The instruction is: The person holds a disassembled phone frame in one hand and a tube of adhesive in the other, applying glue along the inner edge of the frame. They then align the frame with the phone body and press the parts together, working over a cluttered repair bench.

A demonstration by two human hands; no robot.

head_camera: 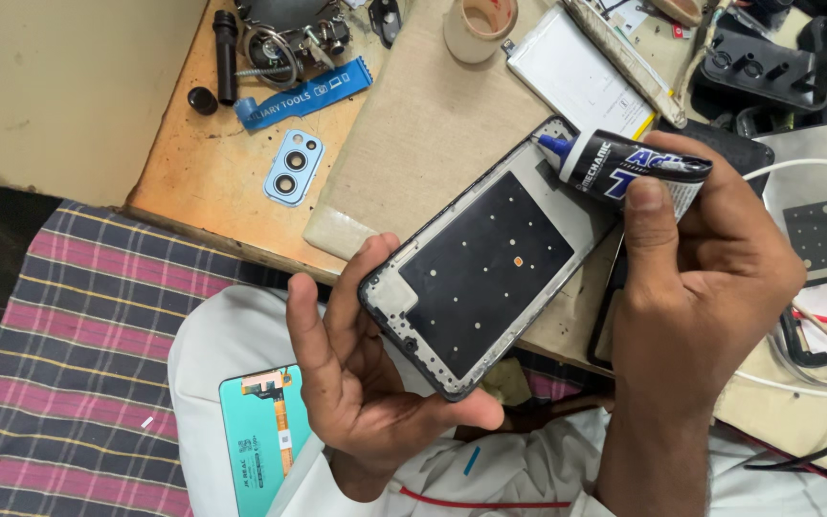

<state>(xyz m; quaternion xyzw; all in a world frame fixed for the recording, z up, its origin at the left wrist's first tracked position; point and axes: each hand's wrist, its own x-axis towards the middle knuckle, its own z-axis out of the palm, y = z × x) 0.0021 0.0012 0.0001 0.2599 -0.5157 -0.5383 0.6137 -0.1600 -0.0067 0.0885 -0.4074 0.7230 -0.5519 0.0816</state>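
Resting on the person's white-clothed lap, nearest the camera, is a teal-backed phone display panel with an orange flex ribbon (262, 436), lying apart from the work above it. Just over it the left hand (356, 383) is closed around the lower end of a black plastic phone middle frame with a dark rectangular sheet in its centre (490, 263), thumb along the bottom edge and fingers behind, tilting the frame up toward the far side of the wooden bench (184, 182). The right hand (701, 287) grips a black adhesive tube with a blue nozzle (614, 165), thumb pressed on its body, and the nozzle tip sits touching or just off the frame's upper corner.

By the look of it, glue is being laid along the frame's border, starting at that top corner. The next move would call for steady, light pressure on the tube and a slow run of the nozzle along the narrow rim, keeping the bead thin and off the dark centre sheet.

Farther off on the bench lie a pale blue camera-lens cover (293, 168), a roll of tape (480, 27) and a white flat battery (576, 78).
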